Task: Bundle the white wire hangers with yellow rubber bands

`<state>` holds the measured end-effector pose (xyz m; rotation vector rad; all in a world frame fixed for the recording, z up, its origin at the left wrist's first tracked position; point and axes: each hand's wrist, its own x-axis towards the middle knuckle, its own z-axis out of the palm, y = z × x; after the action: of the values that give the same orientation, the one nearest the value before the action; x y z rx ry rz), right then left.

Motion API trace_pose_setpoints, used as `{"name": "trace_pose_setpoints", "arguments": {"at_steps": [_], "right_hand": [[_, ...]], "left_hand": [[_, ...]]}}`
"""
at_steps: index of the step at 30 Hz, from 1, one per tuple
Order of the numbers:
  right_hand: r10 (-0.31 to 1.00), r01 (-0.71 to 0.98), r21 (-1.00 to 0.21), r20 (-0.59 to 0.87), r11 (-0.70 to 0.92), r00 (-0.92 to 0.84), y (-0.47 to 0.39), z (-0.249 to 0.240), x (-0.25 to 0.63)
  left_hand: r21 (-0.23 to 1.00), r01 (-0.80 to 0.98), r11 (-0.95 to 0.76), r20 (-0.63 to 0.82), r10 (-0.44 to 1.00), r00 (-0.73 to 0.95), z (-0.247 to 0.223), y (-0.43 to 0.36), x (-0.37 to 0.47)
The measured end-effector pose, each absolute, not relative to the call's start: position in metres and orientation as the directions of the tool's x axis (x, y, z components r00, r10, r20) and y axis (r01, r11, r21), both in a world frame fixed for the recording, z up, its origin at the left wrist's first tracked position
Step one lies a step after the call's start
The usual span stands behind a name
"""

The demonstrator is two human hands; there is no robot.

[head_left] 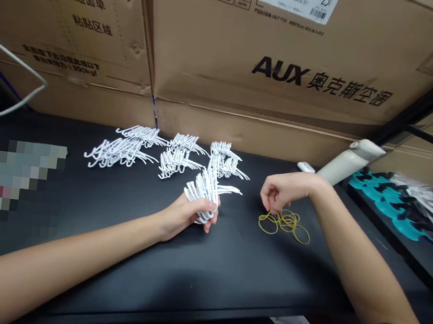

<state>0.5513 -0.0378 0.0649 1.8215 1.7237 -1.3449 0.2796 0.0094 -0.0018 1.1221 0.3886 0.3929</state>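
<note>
A bundle of white hooks (pixel 205 189) is gripped in my left hand (pixel 184 216), the thumb pressed across the front and the hook ends fanning upward. To the right, my right hand (pixel 280 192) bends down over several yellow rubber bands (pixel 290 221) on the black table. Its fingertips are pinched together at the upper edge of the bands; whether one is caught between them is hard to see. Behind my left hand lie several piles of the same white hooks, with a wide pile (pixel 123 148) at left, a middle pile (pixel 179 157) and a right pile (pixel 225 158).
Large cardboard boxes (pixel 250 82) stand along the back of the table (pixel 186 279). A pale bottle (pixel 349 160) leans at the back right beside a small white object (pixel 306 167). Teal pieces (pixel 388 204) lie at far right. A white cable (pixel 16 58) hangs at upper left.
</note>
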Motion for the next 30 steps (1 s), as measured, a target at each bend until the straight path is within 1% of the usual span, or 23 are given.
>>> {"name": "trace_pose_setpoints", "arguments": {"at_steps": [2, 4, 6, 7, 8, 9, 10, 12, 14, 16, 21, 24, 28, 30], "right_hand": [[0.716, 0.917, -0.363, -0.684, -0.165, -0.142, -0.042, 0.069, 0.544], [0.86, 0.921, -0.387, -0.485, -0.049, -0.158, -0.051, 0.079, 0.531], [0.931, 0.882, -0.46, -0.266, 0.106, -0.25, -0.062, 0.091, 0.51], [0.944, 0.853, -0.479, -0.133, 0.206, -0.303, -0.068, 0.095, 0.499], [0.939, 0.831, -0.466, 0.003, 0.305, -0.344, -0.074, 0.098, 0.487], [0.918, 0.813, -0.431, 0.112, 0.391, -0.381, -0.078, 0.1, 0.476], [0.892, 0.804, -0.387, 0.182, 0.451, -0.413, -0.081, 0.099, 0.466], [0.852, 0.796, -0.307, 0.236, 0.522, -0.467, -0.083, 0.09, 0.451], [0.827, 0.786, -0.259, 0.233, 0.561, -0.512, -0.079, 0.077, 0.442], [0.797, 0.766, -0.23, 0.255, 0.6, -0.548, -0.073, 0.063, 0.437], [0.715, 0.707, -0.206, 0.414, 0.677, -0.564, -0.062, 0.041, 0.434], [0.698, 0.715, -0.174, 0.459, 0.677, -0.55, -0.062, 0.036, 0.431], [0.737, 0.787, -0.123, 0.46, 0.604, -0.494, -0.063, 0.032, 0.426], [0.737, 0.8, -0.11, 0.478, 0.59, -0.478, -0.063, 0.03, 0.424]], "left_hand": [[0.924, -0.095, 0.371, -0.108, 0.49, 0.865, -0.001, 0.009, 0.28], [0.929, -0.081, 0.362, -0.114, 0.486, 0.866, -0.001, 0.008, 0.28], [0.934, -0.062, 0.353, -0.12, 0.47, 0.875, -0.001, 0.008, 0.279], [0.936, -0.054, 0.348, -0.12, 0.459, 0.88, -0.001, 0.008, 0.279], [0.938, -0.044, 0.342, -0.121, 0.446, 0.887, -0.001, 0.008, 0.279], [0.941, -0.033, 0.337, -0.123, 0.432, 0.894, -0.001, 0.008, 0.278], [0.942, -0.024, 0.333, -0.126, 0.419, 0.899, 0.0, 0.008, 0.277], [0.944, -0.007, 0.329, -0.13, 0.392, 0.911, 0.0, 0.009, 0.277], [0.947, 0.006, 0.322, -0.126, 0.353, 0.927, 0.001, 0.01, 0.276], [0.949, -0.01, 0.315, -0.101, 0.333, 0.938, 0.001, 0.011, 0.276], [0.94, -0.066, 0.336, -0.058, 0.346, 0.936, 0.004, 0.013, 0.276], [0.927, -0.073, 0.368, -0.066, 0.353, 0.933, 0.004, 0.013, 0.276], [0.906, -0.069, 0.418, -0.111, 0.39, 0.914, 0.002, 0.012, 0.277], [0.898, -0.049, 0.437, -0.144, 0.398, 0.906, 0.002, 0.011, 0.277]]}}
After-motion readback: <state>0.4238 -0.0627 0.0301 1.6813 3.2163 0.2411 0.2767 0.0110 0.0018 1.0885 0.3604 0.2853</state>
